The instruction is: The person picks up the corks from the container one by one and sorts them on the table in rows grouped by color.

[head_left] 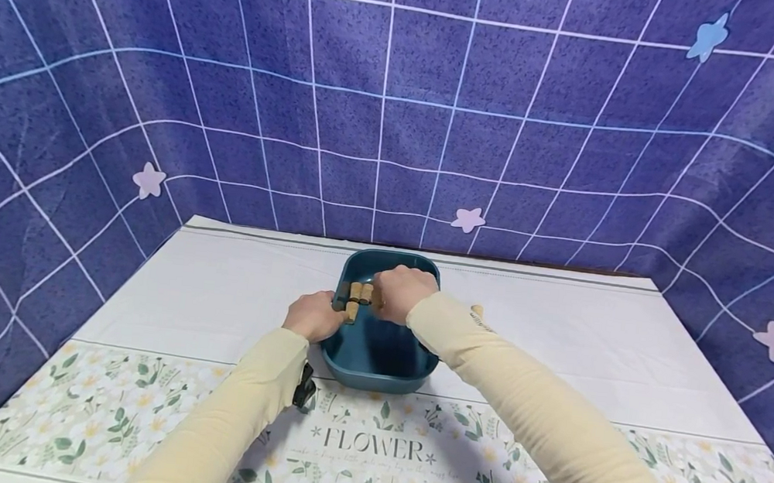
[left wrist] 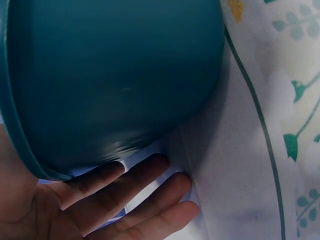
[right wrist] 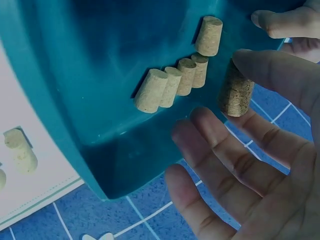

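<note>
A dark teal tub (head_left: 373, 382) with rounded corners stands on the table. My left hand (head_left: 314, 315) grips its left rim, with the thumb inside and the fingers (left wrist: 150, 192) along the outer wall. Over the tub's far part, my right hand (head_left: 401, 293) pinches a brown speckled cork (right wrist: 236, 92) between thumb and index finger; the other fingers are spread. Inside the tub, several tapered corks (right wrist: 151, 91) stand side by side in a row. One more cork (right wrist: 209, 36) is at the row's end, near my left thumb (right wrist: 285, 22).
Outside the tub, on the right, another cork (right wrist: 21, 151) lies on the white cloth (head_left: 545, 342); my right forearm partly covers that area in the head view. A flowered strip (head_left: 99, 393) runs along the near side. Behind hangs a blue gridded curtain (head_left: 397, 134).
</note>
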{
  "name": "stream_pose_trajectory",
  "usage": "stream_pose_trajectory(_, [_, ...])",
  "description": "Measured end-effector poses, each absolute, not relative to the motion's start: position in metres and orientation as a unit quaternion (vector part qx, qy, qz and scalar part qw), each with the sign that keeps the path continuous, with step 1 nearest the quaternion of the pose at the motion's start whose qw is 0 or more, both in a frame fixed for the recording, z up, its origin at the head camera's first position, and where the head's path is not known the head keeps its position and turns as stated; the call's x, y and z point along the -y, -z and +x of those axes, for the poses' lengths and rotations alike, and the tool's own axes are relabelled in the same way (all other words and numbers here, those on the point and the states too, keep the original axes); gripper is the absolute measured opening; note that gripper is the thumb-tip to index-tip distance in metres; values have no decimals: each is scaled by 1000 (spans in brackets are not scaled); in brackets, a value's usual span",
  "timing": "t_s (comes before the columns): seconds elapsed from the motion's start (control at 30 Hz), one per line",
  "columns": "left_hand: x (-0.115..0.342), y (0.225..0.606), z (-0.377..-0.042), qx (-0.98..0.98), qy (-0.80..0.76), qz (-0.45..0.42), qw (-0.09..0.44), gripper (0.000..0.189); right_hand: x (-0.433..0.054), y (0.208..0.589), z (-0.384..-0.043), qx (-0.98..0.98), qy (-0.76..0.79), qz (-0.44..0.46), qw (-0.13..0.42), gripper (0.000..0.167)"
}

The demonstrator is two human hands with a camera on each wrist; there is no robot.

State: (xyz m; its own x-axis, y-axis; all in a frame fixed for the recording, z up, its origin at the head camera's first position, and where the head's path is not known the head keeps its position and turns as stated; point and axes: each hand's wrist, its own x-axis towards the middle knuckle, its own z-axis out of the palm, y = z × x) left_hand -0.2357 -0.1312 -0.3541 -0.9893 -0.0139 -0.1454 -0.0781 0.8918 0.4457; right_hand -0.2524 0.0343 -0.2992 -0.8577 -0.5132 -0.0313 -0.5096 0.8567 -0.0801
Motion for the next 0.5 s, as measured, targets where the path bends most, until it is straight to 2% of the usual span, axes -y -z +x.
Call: stream_pose_trajectory(0.5, [131, 357, -237, -970, -233, -21, 61, 43, -62, 298, -252, -962, 39, -269, 27, 9])
